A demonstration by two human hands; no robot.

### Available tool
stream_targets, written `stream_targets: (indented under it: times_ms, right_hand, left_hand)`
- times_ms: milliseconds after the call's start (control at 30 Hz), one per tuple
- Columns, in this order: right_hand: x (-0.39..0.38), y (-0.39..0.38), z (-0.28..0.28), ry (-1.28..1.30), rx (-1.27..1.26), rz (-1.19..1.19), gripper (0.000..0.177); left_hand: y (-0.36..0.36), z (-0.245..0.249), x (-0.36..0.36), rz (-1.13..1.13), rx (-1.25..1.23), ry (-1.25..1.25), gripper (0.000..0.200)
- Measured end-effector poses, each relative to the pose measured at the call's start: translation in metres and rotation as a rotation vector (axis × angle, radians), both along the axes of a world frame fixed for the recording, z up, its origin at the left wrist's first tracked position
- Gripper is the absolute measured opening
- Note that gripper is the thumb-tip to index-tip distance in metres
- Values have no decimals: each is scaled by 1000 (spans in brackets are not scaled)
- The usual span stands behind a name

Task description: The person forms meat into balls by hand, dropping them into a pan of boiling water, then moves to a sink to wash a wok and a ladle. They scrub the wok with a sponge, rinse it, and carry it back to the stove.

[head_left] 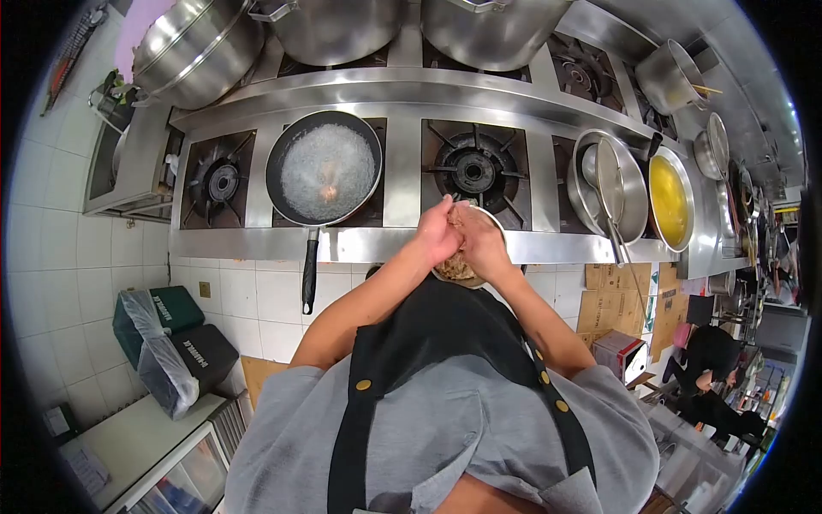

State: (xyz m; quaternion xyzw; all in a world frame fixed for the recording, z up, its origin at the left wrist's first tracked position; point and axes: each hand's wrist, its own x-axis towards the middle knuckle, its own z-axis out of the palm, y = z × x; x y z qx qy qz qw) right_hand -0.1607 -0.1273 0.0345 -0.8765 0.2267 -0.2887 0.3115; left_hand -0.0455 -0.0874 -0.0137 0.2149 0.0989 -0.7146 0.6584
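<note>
My left hand (438,235) and my right hand (481,242) are pressed together over a pale round bowl (502,230), close to the front of my black apron. The bowl holds a brown, lumpy mixture (455,269) that looks like minced meat. Fingers of both hands are curled around some of this mixture, and the palms hide most of it. Left of my hands, a black frying pan (272,167) stands on a burner with bubbling clear liquid (330,171) in it. Its handle points toward me over the stove's front edge.
A bare burner (473,171) lies just beyond my hands. To its right are a steel bowl (634,224) with strainers and a pan of yellow liquid (670,201). Large steel pots (338,34) line the back. Another person (712,360) is at the far right.
</note>
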Motion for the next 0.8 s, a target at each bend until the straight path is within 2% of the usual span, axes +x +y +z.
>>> stream_targets:
  times_ms: [67,100,167,200,233,300,333,367,400,467,500,567,633,667,700,767,800]
  right_hand:
    - [-7,-10,-8,-18,-184,9,28]
    - [-7,-10,-4,-20,-182,4,28]
    - [-10,-7,7,70,-33,-124,35]
    - [-12,-8,8,63,247,-131,43]
    - [-11,-8,19,58,249,-135,43]
    - [-13,-6,42,-7,305,-45,39]
    - [-11,-5,41,-7,308,-46,39]
    - [-9,-5,40,-21,98,29,34]
    - [-7,-5,38,-35,-109,101,29]
    - [-6,-11,15,-38,-62,127,26]
    - [-6,-16,5,-42,-20,160,23]
    - [-2,-23,-8,-49,5,165,16]
    - [9,-20,-13,-344,1236,-218,22]
    - [15,-21,-5,-483,1542,-268,29]
    - [19,-23,-2,-472,1548,-257,29]
    - [30,-26,1,-738,1893,93,29]
    - [45,-22,12,-726,1914,-72,25]
  left_hand:
    - [0,0,-5,40,37,-43,32]
    - [1,-5,-4,35,40,-45,32]
    - [4,-17,-5,-51,-41,-211,28]
    - [5,-16,-3,-58,-39,-216,28]
    - [7,-13,0,-61,-65,-212,29]
    - [12,0,5,-64,-86,-206,29]
    - [14,17,8,-76,-126,-95,32]
    - [16,27,10,-88,-165,18,35]
    - [19,26,11,-92,-159,21,35]
    - [20,23,13,-125,-287,364,50]
    - [22,30,13,-127,-284,365,50]
    - [29,60,13,-150,-83,225,57]
    - [43,77,25,-169,-150,159,58]
    - [50,80,34,-193,-221,92,59]
    - [57,76,43,-178,-218,90,59]
    - [77,61,62,-109,-245,-108,52]
    - [88,59,68,-51,-236,-157,48]
